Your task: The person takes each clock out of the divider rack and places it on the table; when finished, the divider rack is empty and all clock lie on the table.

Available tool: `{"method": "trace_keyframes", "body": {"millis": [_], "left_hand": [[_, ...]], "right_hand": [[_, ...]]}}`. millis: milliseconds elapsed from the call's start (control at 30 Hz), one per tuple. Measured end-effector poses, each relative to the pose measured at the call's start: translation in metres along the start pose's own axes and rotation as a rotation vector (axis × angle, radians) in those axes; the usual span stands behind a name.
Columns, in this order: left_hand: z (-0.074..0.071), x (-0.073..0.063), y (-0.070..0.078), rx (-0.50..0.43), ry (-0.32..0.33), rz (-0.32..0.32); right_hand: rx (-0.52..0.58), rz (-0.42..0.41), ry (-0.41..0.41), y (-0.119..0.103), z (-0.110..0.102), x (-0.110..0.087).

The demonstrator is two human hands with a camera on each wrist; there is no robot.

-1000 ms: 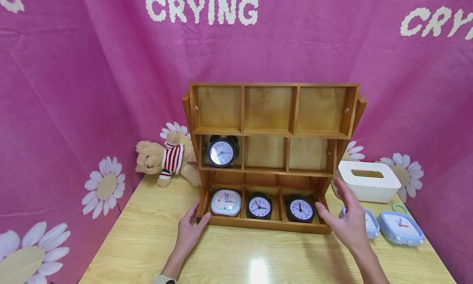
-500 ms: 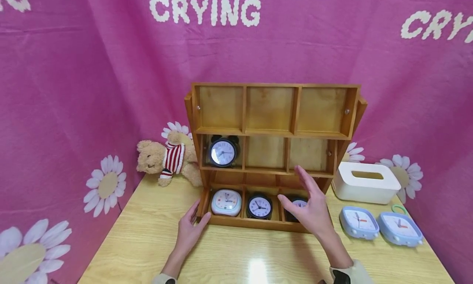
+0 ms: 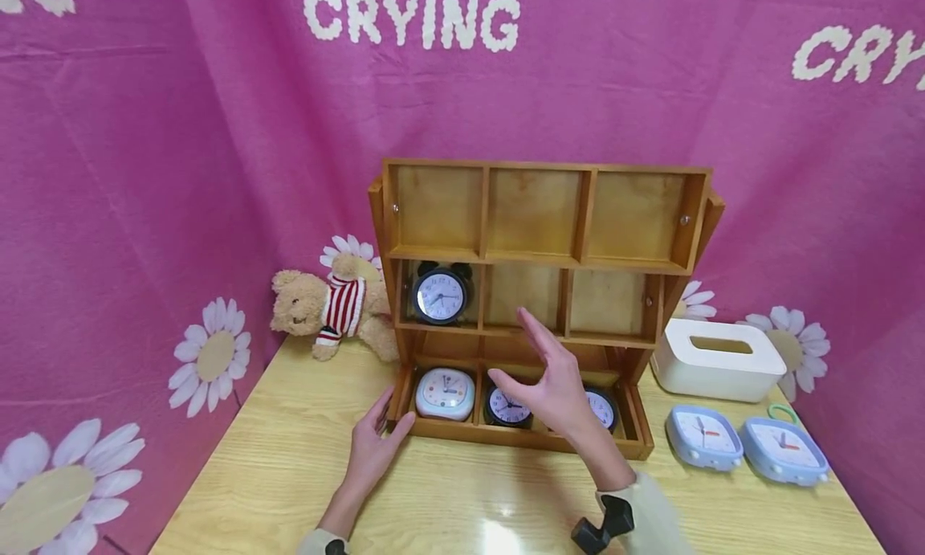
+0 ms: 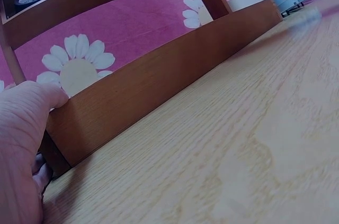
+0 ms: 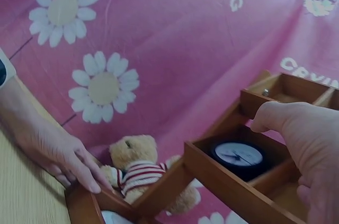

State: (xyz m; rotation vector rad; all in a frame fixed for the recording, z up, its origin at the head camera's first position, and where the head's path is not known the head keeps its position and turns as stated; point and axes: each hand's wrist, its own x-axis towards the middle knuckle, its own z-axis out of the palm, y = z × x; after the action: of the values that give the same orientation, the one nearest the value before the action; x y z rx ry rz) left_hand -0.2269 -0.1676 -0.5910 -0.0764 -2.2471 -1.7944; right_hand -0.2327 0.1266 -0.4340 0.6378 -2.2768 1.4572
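Note:
A brown wooden shelf [image 3: 462, 430] with three tiers of compartments stands on the table. My left hand [image 3: 372, 450] grips its lower left corner; in the left wrist view the thumb [image 4: 50, 96] lies over the front board and fingers show beside the corner. My right hand [image 3: 560, 386] is open, thumb and fingers spread, in front of the bottom tier, holding nothing. Behind it, a black clock [image 3: 509, 412] in the middle compartment and another black clock [image 3: 605, 410] on the right are partly hidden. A white and pale-blue clock [image 3: 446, 390] sits bottom left. Above it is a black twin-bell alarm clock [image 3: 441, 296].
Two light-blue clocks [image 3: 704, 436] lie on the table [image 3: 448, 499] at right, a green ring [image 3: 783, 413] beside them. Behind them stands a white tissue box [image 3: 711, 374]. A teddy bear [image 3: 343, 306] in a striped shirt lies left of the shelf, before a pink curtain [image 3: 578, 81].
My right hand has moved left, from the shelf's right end across to the front of the middle compartment. My left hand stays at the left corner. The clocks have not moved.

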Motion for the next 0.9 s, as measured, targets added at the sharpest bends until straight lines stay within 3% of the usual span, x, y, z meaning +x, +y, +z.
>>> {"method": "trace_keyframes", "body": {"millis": [300, 533, 733, 900], "left_hand": [[0.0, -0.001, 0.0, 0.011, 0.001, -0.009], [0.0, 0.0, -0.002, 0.004, -0.014, -0.008], [-0.001, 0.002, -0.002, 0.019, -0.002, -0.004], [-0.002, 0.001, -0.001, 0.014, -0.018, -0.022]], "right_hand": [[-0.041, -0.108, -0.038, -0.009, 0.033, 0.034], [-0.082, -0.101, -0.038, -0.009, 0.046, 0.054], [-0.124, -0.119, 0.0, -0.009, 0.057, 0.066], [-0.229, -0.166, 0.043, -0.007, 0.068, 0.074]]}}
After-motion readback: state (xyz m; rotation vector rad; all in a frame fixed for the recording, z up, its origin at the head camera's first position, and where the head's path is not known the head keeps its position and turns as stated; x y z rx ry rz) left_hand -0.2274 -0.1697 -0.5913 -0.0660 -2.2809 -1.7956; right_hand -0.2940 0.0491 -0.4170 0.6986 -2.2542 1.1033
